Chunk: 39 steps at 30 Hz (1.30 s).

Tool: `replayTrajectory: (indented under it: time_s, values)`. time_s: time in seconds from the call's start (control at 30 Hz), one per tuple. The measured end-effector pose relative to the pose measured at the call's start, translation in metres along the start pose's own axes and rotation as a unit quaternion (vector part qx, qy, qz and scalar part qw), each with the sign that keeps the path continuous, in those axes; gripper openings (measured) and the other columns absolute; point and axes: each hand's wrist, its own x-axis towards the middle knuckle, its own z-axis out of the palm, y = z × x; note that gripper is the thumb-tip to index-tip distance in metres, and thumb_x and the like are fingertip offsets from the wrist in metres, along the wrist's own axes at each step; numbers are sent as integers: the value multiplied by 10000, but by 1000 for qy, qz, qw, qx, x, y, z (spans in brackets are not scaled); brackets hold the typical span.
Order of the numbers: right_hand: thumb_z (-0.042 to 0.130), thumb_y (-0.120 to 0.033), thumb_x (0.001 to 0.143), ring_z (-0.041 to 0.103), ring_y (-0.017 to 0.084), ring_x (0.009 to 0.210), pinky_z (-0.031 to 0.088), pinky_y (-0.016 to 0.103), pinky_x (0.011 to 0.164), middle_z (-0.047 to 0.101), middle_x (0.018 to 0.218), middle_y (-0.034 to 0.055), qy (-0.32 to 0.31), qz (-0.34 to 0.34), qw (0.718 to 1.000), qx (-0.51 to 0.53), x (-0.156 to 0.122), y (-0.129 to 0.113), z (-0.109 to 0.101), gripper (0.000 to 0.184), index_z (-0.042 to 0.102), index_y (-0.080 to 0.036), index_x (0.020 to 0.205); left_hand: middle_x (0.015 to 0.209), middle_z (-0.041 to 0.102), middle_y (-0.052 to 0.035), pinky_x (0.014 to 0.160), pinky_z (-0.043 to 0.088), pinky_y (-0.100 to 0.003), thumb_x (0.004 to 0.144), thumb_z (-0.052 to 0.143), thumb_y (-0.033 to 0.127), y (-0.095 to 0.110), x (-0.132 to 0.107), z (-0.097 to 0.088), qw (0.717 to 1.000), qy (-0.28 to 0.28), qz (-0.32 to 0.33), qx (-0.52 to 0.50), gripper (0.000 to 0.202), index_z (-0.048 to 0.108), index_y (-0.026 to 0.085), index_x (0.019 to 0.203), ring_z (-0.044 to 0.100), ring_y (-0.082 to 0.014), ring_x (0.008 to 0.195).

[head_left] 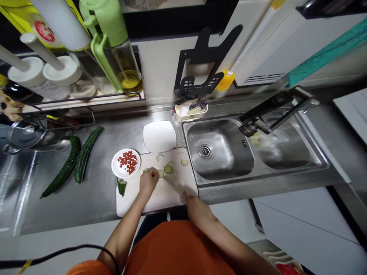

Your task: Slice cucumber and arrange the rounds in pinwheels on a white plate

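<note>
My left hand [149, 182] is closed over the cutting board [132, 204], its fingertips pinched at the edge of a pale cucumber slice [161, 173]. Low at the board's right side, my right hand [197, 208] is wrapped round a knife; the handle is hidden in the fist, and the thin blade [174, 186] points left toward that slice. Several cut slices [168, 169] lie in the middle of the board, and a lone slice [184, 162] rests near its right edge. A short cucumber chunk [122, 187] sits at the left edge.
Left of the board are a white bowl [115, 168] of chopped red pieces and two whole cucumbers [86, 156]. A white plate [159, 136] touches the board's back edge. The sink [219, 147] with a dark faucet [272, 109] lies to the right. Oil bottles [124, 57] stand on the shelf.
</note>
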Motion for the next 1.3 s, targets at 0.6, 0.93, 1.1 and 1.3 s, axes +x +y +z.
replayTrajectory:
  time_s: [0.6,0.93,1.1,1.3]
  values:
    - [288,-43,874,649,263,937,488,295,682,666,1037,173,26,-3,999,-46,18,-32,-12,548,382,-147,1404,702,645,11,624,348,-218,786,541,258,-5,-3,3,999,24,-13,19,92,629,232,797,556,-119,631]
    - [248,-40,892,649,265,950,505,309,712,669,1045,173,47,-3,998,-39,20,-37,-7,525,408,-125,1385,722,654,2,638,354,-221,785,544,253,-7,-1,4,999,17,-21,19,91,632,230,793,567,-124,653]
    - [260,-31,888,647,262,969,513,314,733,669,1051,171,42,4,998,-37,18,-42,-9,510,433,-120,1359,725,654,1,633,353,-219,787,543,268,-7,-1,4,999,15,-23,17,92,627,231,782,567,-122,651]
    - [269,1,868,638,259,999,509,330,774,660,1085,179,20,11,999,-40,16,-44,-10,546,384,-104,1392,728,653,1,631,354,-219,787,542,269,-6,0,3,999,11,-25,18,95,629,232,797,557,-121,640]
